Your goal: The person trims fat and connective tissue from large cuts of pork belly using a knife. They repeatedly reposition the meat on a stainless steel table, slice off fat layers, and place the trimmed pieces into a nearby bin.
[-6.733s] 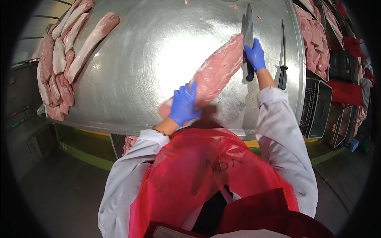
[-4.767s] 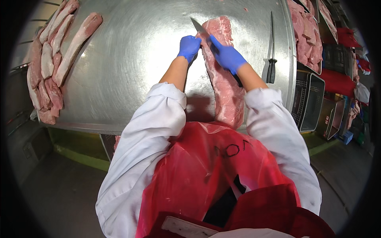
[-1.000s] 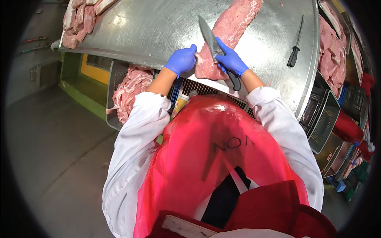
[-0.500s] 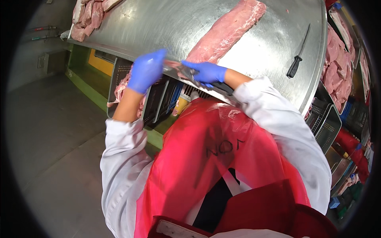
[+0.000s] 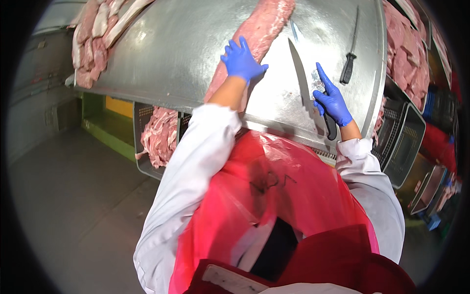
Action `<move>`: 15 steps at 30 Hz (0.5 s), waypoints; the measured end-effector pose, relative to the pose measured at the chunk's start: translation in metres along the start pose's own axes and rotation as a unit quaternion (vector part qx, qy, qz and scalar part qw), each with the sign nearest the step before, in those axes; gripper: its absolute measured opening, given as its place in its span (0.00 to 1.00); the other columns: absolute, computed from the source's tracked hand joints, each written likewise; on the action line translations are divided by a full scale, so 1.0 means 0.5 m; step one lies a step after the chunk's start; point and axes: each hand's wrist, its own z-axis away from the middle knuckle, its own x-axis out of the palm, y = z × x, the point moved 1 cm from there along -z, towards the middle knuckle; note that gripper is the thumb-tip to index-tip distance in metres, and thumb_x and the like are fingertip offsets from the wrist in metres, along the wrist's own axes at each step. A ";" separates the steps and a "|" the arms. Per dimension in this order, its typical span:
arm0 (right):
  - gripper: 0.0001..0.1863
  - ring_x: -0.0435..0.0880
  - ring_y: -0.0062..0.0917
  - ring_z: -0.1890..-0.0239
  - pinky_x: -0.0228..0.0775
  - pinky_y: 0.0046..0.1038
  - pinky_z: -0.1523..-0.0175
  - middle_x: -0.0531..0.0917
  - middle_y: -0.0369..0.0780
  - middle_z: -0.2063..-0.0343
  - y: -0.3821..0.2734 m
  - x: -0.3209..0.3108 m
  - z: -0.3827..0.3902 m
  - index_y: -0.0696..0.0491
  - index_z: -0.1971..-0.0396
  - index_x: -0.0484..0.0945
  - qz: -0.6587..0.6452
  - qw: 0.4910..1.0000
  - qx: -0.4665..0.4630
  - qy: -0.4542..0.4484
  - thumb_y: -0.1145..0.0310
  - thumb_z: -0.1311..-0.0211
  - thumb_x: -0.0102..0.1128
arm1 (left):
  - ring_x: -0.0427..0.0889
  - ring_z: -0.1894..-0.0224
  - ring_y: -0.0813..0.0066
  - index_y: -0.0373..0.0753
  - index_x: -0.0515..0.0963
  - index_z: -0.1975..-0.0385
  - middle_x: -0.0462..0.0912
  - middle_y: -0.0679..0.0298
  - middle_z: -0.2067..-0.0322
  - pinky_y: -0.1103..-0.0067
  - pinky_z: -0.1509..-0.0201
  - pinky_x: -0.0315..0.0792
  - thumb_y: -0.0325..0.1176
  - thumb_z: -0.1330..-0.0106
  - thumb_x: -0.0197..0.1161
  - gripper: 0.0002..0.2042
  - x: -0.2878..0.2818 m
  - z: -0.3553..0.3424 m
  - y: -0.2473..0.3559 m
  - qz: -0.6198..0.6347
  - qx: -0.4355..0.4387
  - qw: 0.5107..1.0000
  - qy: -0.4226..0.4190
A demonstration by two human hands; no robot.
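A long pink pork loin lies slantwise on the steel table, running from near the front edge to the far side. My left hand, in a blue glove, rests on it with fingers spread. To the right, my gloved right hand is closed around the black handle of a knife, index finger stretched out. The knife's long blade points away over the table, to the right of the loin and apart from it.
A black-handled sharpening rod lies on the steel table at the right. Meat pieces pile up at the far left. Below the front edge, a crate holds trimmings. Crates of meat stand beyond the right edge.
My left hand has left the front edge and now lies spread on the loin. My right hand has moved right with the knife, its blade now pointing away. The view has shifted slightly.
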 end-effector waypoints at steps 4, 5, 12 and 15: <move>0.43 0.70 0.13 0.84 0.67 0.18 0.79 0.77 0.33 0.79 0.012 -0.029 0.077 0.35 0.23 0.49 -0.033 0.998 0.013 0.045 0.80 0.34 0.53 | 0.83 0.48 0.55 0.26 0.75 0.43 0.81 0.46 0.49 0.71 0.44 0.77 0.45 0.53 0.74 0.38 -0.010 -0.191 -0.042 0.123 -0.046 0.986 -0.105; 0.43 0.70 0.13 0.84 0.67 0.18 0.79 0.77 0.34 0.78 0.039 -0.038 0.104 0.35 0.23 0.49 -0.048 0.997 0.021 0.064 0.81 0.34 0.52 | 0.85 0.55 0.57 0.27 0.79 0.50 0.84 0.49 0.55 0.73 0.50 0.79 0.43 0.52 0.74 0.31 -0.005 -0.229 -0.078 0.259 -0.056 0.958 -0.109; 0.43 0.72 0.14 0.84 0.68 0.19 0.79 0.78 0.35 0.77 0.127 -0.057 0.168 0.35 0.23 0.49 -0.145 0.984 0.035 0.097 0.82 0.33 0.51 | 0.81 0.46 0.54 0.26 0.72 0.44 0.81 0.48 0.49 0.62 0.37 0.74 0.33 0.39 0.58 0.24 -0.139 -0.238 -0.050 0.769 0.012 0.613 -0.182; 0.43 0.73 0.14 0.83 0.68 0.19 0.79 0.78 0.35 0.76 0.109 -0.064 0.160 0.35 0.23 0.49 -0.112 0.988 0.021 0.100 0.81 0.32 0.52 | 0.76 0.40 0.50 0.26 0.68 0.40 0.77 0.46 0.44 0.58 0.32 0.68 0.33 0.37 0.54 0.26 -0.184 -0.201 0.005 0.852 0.049 0.500 -0.146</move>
